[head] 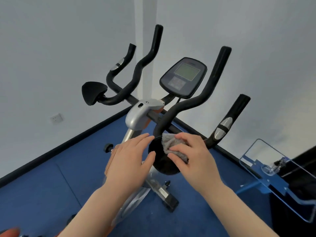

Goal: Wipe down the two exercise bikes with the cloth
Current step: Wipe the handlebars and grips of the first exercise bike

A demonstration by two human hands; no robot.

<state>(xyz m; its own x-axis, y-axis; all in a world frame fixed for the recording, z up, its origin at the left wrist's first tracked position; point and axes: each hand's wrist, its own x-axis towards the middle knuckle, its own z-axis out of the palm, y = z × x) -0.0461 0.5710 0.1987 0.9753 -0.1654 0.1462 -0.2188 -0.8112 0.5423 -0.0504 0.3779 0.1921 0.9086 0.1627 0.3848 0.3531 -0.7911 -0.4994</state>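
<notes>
Wiping the right elbow pad (160,161) of the exercise bike (138,115). The right hand (193,154) presses the grey cloth (172,144) onto the pad, its fingers (179,147) lightly curled over the cloth's folds. The left hand (130,158), fingers nearly straight, steadies the pad's edge. Good practice: keep the pad braced and sweep the cloth beyond the fingertips across the whole pad, then up the handlebar (210,82) above.

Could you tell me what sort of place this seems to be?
Probably a small gym or exercise room: an exercise bike with a console stands on blue floor matting in a bare white-walled corner.
</notes>
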